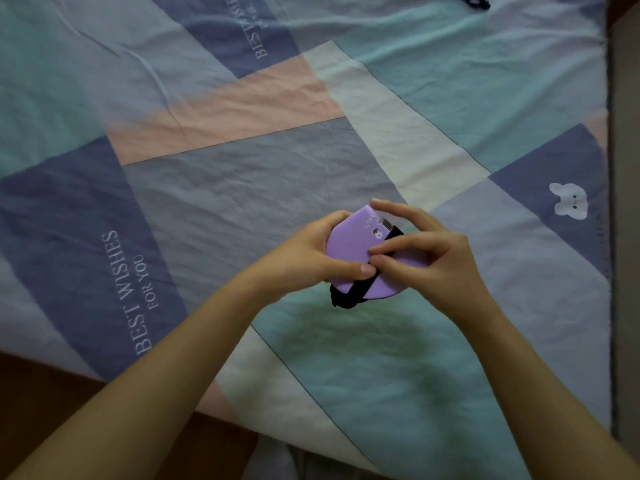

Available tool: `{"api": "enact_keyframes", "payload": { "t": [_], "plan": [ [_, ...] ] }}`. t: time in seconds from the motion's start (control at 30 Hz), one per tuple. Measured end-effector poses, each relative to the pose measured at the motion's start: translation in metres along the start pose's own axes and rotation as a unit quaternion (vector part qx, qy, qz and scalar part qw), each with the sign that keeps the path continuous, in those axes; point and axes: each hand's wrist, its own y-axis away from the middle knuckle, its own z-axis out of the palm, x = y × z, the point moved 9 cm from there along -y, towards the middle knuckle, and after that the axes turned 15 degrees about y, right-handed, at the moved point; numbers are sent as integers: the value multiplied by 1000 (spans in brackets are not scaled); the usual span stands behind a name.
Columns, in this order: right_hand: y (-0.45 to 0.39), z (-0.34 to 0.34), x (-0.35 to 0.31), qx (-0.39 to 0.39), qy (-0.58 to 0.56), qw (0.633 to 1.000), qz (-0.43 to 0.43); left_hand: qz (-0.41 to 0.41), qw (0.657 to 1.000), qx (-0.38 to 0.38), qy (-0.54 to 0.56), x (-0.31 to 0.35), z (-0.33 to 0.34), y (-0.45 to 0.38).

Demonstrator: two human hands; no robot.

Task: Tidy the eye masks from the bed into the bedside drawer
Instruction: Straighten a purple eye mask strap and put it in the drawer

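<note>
A purple eye mask [349, 242], folded over, is held between both hands a little above the bed. Its black elastic strap [360, 287] runs diagonally across it and hangs out below. My left hand [311, 252] grips the mask's left side, thumb pressed on the lower front. My right hand [429, 254] holds the right side, with thumb and forefinger pinching the strap and the other fingers curled over the top edge. A dark blue item [472, 0], possibly another eye mask, lies at the far edge of the bed, mostly cut off. No drawer is in view.
The bed is covered by a patchwork sheet [242, 174] in blue, teal, pink and white, with printed words and a white bunny. Brown floor [52, 403] shows at the lower left. The bed's right edge [611, 237] borders a grey strip.
</note>
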Motion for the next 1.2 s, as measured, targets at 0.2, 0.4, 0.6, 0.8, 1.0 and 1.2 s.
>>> {"api": "enact_keyframes", "payload": {
  "t": [0.2, 0.4, 0.6, 0.8, 1.0, 1.2],
  "plan": [
    [-8, -17, -73, -21, -2, 996, -90, 12, 998, 56, 4, 46, -6, 47],
    [-14, -44, -187, -22, -49, 979, -199, 53, 995, 66, 59, 120, -2, 132],
    [-13, -47, -299, -114, -26, 958, -262, 183, 961, 196, -63, 217, -14, 248],
    [-19, -17, -415, -163, -12, 940, -299, 225, 866, 382, -231, 286, -64, 389],
    [-8, 46, -535, -200, -47, 910, -360, 111, 662, 574, -469, 299, -110, 550],
    [36, 163, -662, -266, -113, 860, -421, -29, 558, 679, -476, 246, -174, 718]
  ]
}}
